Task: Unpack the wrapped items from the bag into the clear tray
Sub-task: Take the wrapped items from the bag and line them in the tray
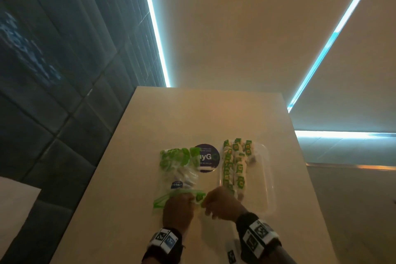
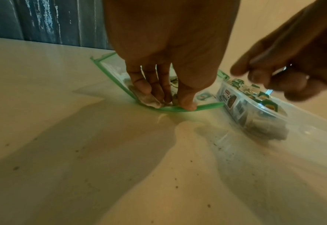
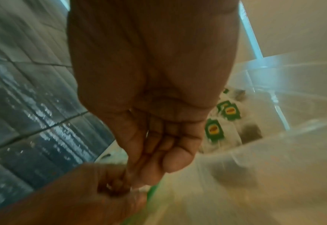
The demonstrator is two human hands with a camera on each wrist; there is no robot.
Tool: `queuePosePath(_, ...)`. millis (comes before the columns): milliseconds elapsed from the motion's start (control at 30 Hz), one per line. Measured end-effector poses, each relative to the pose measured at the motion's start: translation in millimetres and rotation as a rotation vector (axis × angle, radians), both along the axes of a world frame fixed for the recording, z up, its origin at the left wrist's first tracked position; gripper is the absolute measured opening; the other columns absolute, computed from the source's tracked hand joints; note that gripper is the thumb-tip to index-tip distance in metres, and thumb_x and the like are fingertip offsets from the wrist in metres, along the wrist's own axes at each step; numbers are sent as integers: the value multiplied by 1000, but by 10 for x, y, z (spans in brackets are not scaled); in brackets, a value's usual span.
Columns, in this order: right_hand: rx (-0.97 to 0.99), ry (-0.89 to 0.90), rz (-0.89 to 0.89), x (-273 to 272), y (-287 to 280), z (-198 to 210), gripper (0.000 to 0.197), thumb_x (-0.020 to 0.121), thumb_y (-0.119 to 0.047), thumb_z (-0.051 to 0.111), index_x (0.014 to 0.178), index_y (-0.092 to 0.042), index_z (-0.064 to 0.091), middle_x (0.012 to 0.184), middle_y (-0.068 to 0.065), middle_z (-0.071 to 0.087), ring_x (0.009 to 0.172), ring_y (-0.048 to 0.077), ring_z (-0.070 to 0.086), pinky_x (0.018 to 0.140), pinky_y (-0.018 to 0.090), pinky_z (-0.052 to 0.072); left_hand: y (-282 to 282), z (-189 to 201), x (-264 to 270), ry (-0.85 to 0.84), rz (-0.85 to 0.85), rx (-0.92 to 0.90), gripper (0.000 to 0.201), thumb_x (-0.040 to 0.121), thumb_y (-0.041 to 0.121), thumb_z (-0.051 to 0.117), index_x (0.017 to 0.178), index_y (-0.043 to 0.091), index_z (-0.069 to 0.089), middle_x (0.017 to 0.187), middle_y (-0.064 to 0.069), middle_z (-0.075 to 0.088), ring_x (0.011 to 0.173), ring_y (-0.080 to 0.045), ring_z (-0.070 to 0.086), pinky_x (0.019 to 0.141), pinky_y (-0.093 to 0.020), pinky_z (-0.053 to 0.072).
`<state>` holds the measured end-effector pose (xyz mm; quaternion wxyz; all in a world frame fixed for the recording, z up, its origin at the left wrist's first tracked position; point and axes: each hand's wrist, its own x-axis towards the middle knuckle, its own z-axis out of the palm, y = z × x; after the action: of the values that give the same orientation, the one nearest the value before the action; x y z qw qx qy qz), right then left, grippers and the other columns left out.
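A clear zip bag (image 1: 177, 169) with green print lies on the table, its green zip mouth (image 2: 206, 106) toward me. My left hand (image 1: 188, 199) reaches into that mouth; its fingers and thumb (image 2: 170, 102) pinch a pale wrapped item (image 2: 149, 100) at the rim. To the right stands the clear tray (image 1: 263, 188), with several green-labelled wrapped items (image 1: 233, 165) in rows. My right hand (image 1: 209, 206) hovers between bag and tray; its fingers (image 2: 258, 77) are loosely curled and hold nothing. The blurred right wrist view shows the same curled hand (image 3: 151, 167) beside the tray (image 3: 293, 106).
A round dark sticker (image 1: 207, 157) sits on the beige table (image 1: 192, 113) between bag and tray. The table's left edge borders a dark padded wall (image 1: 53, 70). Bare tabletop lies beyond the bag and tray and in front of my wrists.
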<state>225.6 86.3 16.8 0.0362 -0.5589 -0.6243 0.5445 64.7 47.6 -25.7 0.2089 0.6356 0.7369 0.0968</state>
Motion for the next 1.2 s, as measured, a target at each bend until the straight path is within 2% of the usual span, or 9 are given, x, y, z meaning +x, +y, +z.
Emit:
queuePosePath(133, -26, -53, -146, -27, -127, -106, 21, 90, -17, 59, 75, -8, 69, 64, 3, 67, 44, 8, 57, 57, 30, 56, -43, 43, 15, -108, 91, 27, 19, 88, 40, 56, 96, 28, 70, 102, 7, 69, 100, -15, 61, 82, -27, 48)
queuePosePath(300, -279, 168, -446, -118, -193, 29, 42, 88, -38, 67, 100, 3, 68, 82, 12, 71, 57, 17, 64, 54, 26, 55, -169, 169, 27, -185, 133, 148, 18, 81, 41, 68, 73, 27, 61, 87, 8, 60, 80, -11, 60, 68, -26, 44)
queuePosePath(433, -240, 249, -524, -217, -249, 13, 25, 92, -21, 62, 90, 3, 67, 76, 13, 68, 54, 18, 62, 51, 27, 50, -263, 149, 6, -287, 58, 192, 22, 74, 37, 73, 65, 31, 54, 78, 10, 54, 70, -4, 55, 64, -24, 45)
queuePosePath(567, -178, 245, -469, -228, -227, 20, 19, 91, -14, 62, 79, 0, 67, 67, 9, 67, 48, 14, 58, 49, 25, 47, -306, 159, -67, -458, 101, 257, 19, 70, 29, 77, 69, 34, 59, 77, 15, 58, 76, 2, 55, 67, -10, 41)
queuePosePath(667, -155, 254, -386, -192, -228, 80, 19, 88, -14, 66, 85, 4, 72, 66, 7, 69, 51, 12, 57, 49, 23, 47, -299, 210, -107, -641, 259, 188, 25, 73, 15, 80, 82, 33, 65, 82, 9, 69, 78, -1, 62, 70, -16, 50)
queuePosePath(767, -102, 284, -406, -178, -252, 97, 8, 83, -9, 71, 81, -1, 70, 61, 4, 64, 54, 13, 59, 51, 24, 47, -275, 254, -126, -773, 298, 99, 20, 75, 6, 78, 77, 25, 71, 74, 4, 74, 70, -6, 68, 71, -26, 56)
queuePosePath(967, -147, 415, -515, -132, -279, 122, 12, 84, -10, 71, 89, 1, 69, 73, 10, 68, 68, 19, 65, 55, 26, 47, -280, 310, -81, -907, 363, 38, 12, 77, 7, 78, 71, 12, 69, 60, -1, 68, 55, -10, 59, 48, -24, 46)
queuePosePath(1067, -73, 337, -497, -99, -287, 69, 7, 82, -11, 73, 78, -7, 71, 71, 6, 67, 68, 15, 62, 58, 25, 46, -291, 230, -75, -829, 309, 42, 13, 81, 11, 74, 70, 16, 71, 64, 3, 70, 64, -12, 64, 56, -20, 49)
queuePosePath(1200, -26, 308, -560, -26, -266, 48, 11, 81, -7, 74, 72, -6, 68, 70, 11, 70, 67, 16, 65, 61, 21, 51, -381, -74, -253, -347, 139, 188, 27, 86, 13, 53, 99, 23, 74, 100, 9, 69, 97, -11, 62, 87, -23, 52)
